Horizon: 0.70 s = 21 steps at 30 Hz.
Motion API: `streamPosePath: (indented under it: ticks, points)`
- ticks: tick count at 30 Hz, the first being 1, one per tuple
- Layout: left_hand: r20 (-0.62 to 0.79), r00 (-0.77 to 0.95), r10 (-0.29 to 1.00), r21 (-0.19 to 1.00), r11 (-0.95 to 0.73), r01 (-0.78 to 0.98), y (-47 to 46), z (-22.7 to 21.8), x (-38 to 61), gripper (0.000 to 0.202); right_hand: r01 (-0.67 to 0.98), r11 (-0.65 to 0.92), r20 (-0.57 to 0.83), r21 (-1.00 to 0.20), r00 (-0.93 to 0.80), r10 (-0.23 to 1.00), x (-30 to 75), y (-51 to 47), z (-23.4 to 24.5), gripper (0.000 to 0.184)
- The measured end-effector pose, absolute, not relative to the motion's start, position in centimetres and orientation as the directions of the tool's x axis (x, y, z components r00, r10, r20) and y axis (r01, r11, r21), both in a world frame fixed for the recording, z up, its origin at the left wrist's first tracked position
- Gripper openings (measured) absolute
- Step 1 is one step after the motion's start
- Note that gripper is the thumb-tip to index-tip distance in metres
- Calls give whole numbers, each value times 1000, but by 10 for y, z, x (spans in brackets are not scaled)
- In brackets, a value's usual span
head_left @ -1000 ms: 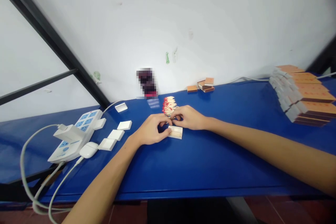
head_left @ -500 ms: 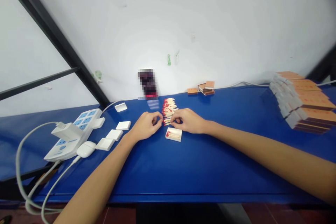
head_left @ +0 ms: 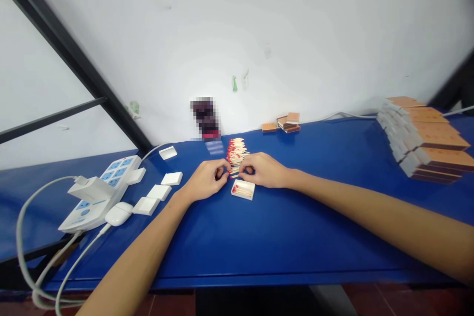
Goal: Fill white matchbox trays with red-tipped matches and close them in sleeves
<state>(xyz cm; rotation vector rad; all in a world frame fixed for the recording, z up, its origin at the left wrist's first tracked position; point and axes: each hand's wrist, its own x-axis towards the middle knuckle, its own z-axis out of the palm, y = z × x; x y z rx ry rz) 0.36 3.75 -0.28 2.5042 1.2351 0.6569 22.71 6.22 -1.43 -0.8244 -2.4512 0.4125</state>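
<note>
Matches (head_left: pixel 237 152), one red-tipped heap, centre of frame, on blue bench (head_left: pixel 296 227); left hand (head_left: pixel 207 178) beside the heads, right hand (head_left: pixel 264 170) at the plain ends, each grip narrow, whether pinching a match cannot be told. White tray (head_left: pixel 245 184), several matches inside, just below the heap; orange matchboxes (head_left: pixel 439 134), stacked, right of frame.
</note>
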Motion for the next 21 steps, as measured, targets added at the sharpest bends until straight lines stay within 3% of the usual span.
streamPosePath:
  ticks: [21]
  points:
    - [271, 555, 786, 417, -616, 668, 40, -4, 2, 19, 567, 711, 337, -415, -631, 699, 228, 58, -10, 20]
